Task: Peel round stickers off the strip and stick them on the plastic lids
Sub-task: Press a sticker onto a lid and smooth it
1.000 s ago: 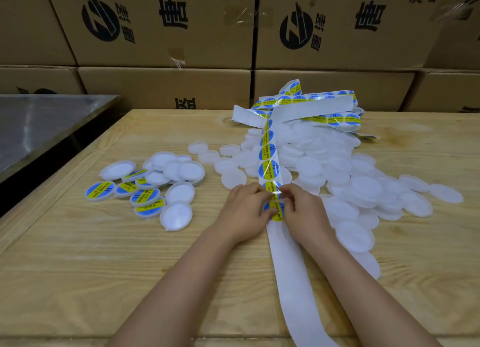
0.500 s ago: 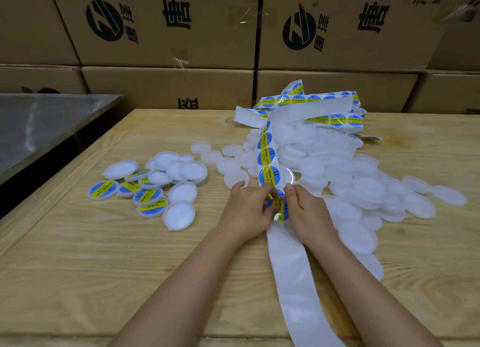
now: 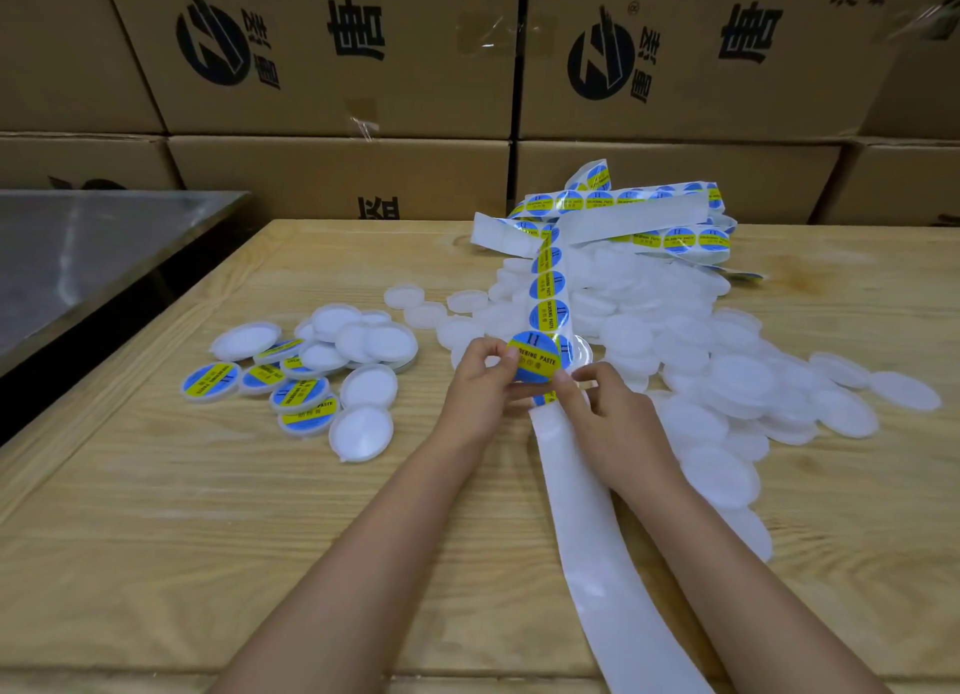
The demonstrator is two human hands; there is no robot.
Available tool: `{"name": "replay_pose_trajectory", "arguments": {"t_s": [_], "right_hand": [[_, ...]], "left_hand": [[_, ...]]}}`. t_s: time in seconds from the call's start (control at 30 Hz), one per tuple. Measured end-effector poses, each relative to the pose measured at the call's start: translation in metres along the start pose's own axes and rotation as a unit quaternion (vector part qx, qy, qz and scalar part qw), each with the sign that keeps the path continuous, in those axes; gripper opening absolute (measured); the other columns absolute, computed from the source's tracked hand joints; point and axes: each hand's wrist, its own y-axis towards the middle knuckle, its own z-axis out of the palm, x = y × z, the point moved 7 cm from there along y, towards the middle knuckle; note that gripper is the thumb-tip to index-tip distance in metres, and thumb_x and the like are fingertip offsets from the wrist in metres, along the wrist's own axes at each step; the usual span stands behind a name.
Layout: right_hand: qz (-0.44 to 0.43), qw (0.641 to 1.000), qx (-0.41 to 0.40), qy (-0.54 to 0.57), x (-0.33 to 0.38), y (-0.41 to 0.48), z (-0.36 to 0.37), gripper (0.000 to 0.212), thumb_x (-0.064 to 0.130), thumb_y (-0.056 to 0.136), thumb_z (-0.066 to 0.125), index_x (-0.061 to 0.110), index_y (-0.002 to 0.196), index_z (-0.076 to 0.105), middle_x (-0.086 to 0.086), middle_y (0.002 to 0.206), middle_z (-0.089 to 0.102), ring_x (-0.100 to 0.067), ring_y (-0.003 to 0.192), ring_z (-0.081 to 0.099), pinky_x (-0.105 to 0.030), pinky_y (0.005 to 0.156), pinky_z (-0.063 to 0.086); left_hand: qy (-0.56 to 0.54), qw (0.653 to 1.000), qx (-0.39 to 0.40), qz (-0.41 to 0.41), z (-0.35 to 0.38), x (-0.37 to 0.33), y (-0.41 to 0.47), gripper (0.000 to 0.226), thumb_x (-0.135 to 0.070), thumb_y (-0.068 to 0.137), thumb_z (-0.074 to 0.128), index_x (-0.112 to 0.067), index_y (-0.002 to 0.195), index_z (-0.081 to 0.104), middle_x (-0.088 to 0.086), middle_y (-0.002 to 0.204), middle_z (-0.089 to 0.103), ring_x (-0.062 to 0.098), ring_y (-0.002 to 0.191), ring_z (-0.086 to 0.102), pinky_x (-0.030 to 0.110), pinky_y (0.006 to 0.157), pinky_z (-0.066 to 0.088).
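A round blue and yellow sticker (image 3: 535,357) is lifted off the strip and pinched at its left edge by my left hand (image 3: 480,387). My right hand (image 3: 605,407) touches the sticker's lower right edge and presses on the white backing strip (image 3: 587,506), which runs toward me. The strip's stickered part (image 3: 548,283) leads away to a tangled heap (image 3: 639,215) at the back. A big pile of plain white plastic lids (image 3: 727,376) lies on the right. A smaller group on the left holds several stickered lids (image 3: 301,397) and some plain ones (image 3: 363,428).
All of this lies on a pale wooden table (image 3: 156,527). Stacked cardboard boxes (image 3: 332,49) with black print wall off the back edge. A steel-topped surface (image 3: 78,246) stands to the left, across a dark gap.
The sticker has come off the backing and now stands up, facing me, between my fingertips. Both hands have stayed at the same spot on the strip.
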Motion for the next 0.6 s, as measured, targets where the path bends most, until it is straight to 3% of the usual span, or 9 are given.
{"name": "replay_pose_trajectory", "arguments": {"t_s": [0.07, 0.17, 0.2, 0.43, 0.53, 0.6], "right_hand": [[-0.023, 0.999, -0.022, 0.03, 0.003, 0.0, -0.003, 0.029, 0.045, 0.089, 0.055, 0.024, 0.108, 0.056, 0.01, 0.091, 0.063, -0.008, 0.089, 0.056, -0.022, 0.071, 0.041], [-0.045, 0.991, -0.05, 0.119, 0.008, 0.001, -0.012, 0.003, 0.028, 0.087, 0.064, 0.029, 0.089, 0.062, 0.02, 0.092, 0.064, -0.001, 0.094, 0.057, -0.002, 0.071, 0.036], [-0.045, 0.987, -0.053, 0.143, 0.008, 0.001, -0.014, 0.007, 0.024, 0.087, 0.065, 0.03, 0.084, 0.062, 0.018, 0.092, 0.065, -0.001, 0.096, 0.058, 0.0, 0.072, 0.035], [-0.026, 0.977, -0.057, 0.206, 0.007, 0.004, -0.017, 0.015, 0.017, 0.086, 0.065, 0.027, 0.075, 0.065, 0.012, 0.087, 0.068, -0.008, 0.094, 0.06, -0.018, 0.083, 0.04], [-0.018, 0.974, -0.069, 0.216, 0.005, 0.004, -0.016, 0.017, 0.014, 0.086, 0.063, 0.026, 0.074, 0.062, 0.013, 0.085, 0.066, -0.012, 0.088, 0.059, -0.024, 0.08, 0.044], [-0.019, 0.974, -0.073, 0.213, 0.006, 0.003, -0.014, 0.017, 0.012, 0.086, 0.06, 0.024, 0.074, 0.06, 0.012, 0.083, 0.064, -0.009, 0.084, 0.059, -0.017, 0.071, 0.045]], "left_hand": [[-0.019, 1.0, 0.006, -0.004, 0.001, 0.001, 0.0, 0.014, -0.013, 0.099, 0.043, -0.013, 0.086, 0.045, 0.012, 0.088, 0.067, 0.02, 0.075, 0.068, 0.031, 0.073, 0.051], [-0.007, 1.0, 0.015, -0.001, 0.002, 0.002, -0.001, 0.015, -0.012, 0.099, 0.043, -0.016, 0.084, 0.046, 0.006, 0.088, 0.065, 0.013, 0.074, 0.066, 0.021, 0.069, 0.048], [0.001, 1.0, 0.02, 0.001, 0.003, 0.002, -0.001, 0.016, -0.012, 0.099, 0.043, -0.017, 0.083, 0.045, 0.005, 0.088, 0.065, 0.013, 0.076, 0.065, 0.022, 0.072, 0.047], [0.027, 0.999, 0.041, 0.025, 0.006, 0.002, -0.002, 0.013, -0.01, 0.097, 0.047, -0.017, 0.087, 0.047, -0.011, 0.072, 0.071, 0.002, 0.075, 0.067, 0.022, 0.078, 0.048], [0.091, 0.993, -0.014, 0.078, -0.001, -0.005, -0.002, 0.014, -0.011, 0.097, 0.046, -0.018, 0.091, 0.056, -0.006, 0.084, 0.069, 0.008, 0.082, 0.066, 0.028, 0.081, 0.047], [0.146, 0.979, -0.076, 0.119, -0.01, -0.01, -0.003, 0.02, -0.013, 0.096, 0.048, -0.021, 0.114, 0.053, -0.005, 0.096, 0.067, 0.01, 0.089, 0.062, 0.025, 0.084, 0.047]]}}
